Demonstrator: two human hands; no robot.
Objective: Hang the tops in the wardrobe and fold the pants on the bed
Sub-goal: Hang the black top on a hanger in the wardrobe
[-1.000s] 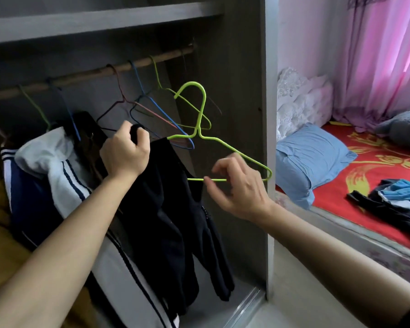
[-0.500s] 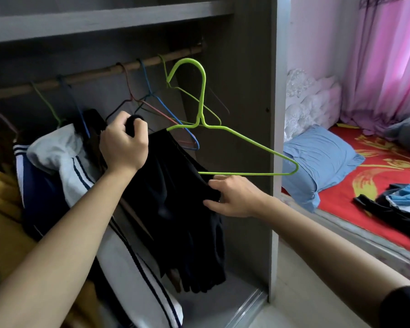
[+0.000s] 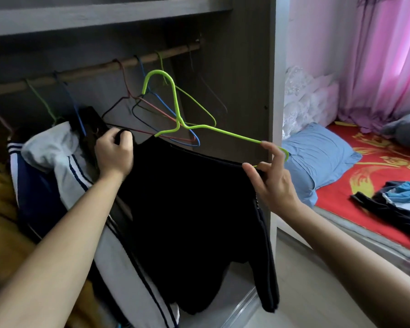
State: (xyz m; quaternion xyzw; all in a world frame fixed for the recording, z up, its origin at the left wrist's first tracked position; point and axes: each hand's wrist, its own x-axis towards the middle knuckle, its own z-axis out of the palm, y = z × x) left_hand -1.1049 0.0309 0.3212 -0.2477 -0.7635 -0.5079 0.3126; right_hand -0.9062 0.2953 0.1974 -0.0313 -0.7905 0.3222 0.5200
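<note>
A black top (image 3: 189, 209) hangs spread in front of the open wardrobe (image 3: 253, 79). My left hand (image 3: 115, 153) is clenched on its upper left corner. My right hand (image 3: 270, 178) pinches the top's upper right edge together with the right end of a lime green hanger (image 3: 175, 100). The hanger's left arm is tucked into the garment, and its hook is free below the wooden rail (image 3: 100, 68). More clothes (image 3: 398, 204), dark and blue, lie on the red bedsheet (image 3: 365, 176).
Several empty wire hangers (image 3: 166, 119) hang on the rail. A white and navy striped jacket (image 3: 64, 166) and a yellow garment (image 3: 0, 209) hang at the left. A blue pillow (image 3: 317, 157) lies beside the wardrobe's side panel, and pink curtains (image 3: 384, 55) hang behind the bed.
The black top went from a bunched hang to spread wide between my hands. My right hand moved right and up, taking hold of the top's edge and the hanger's right end.
</note>
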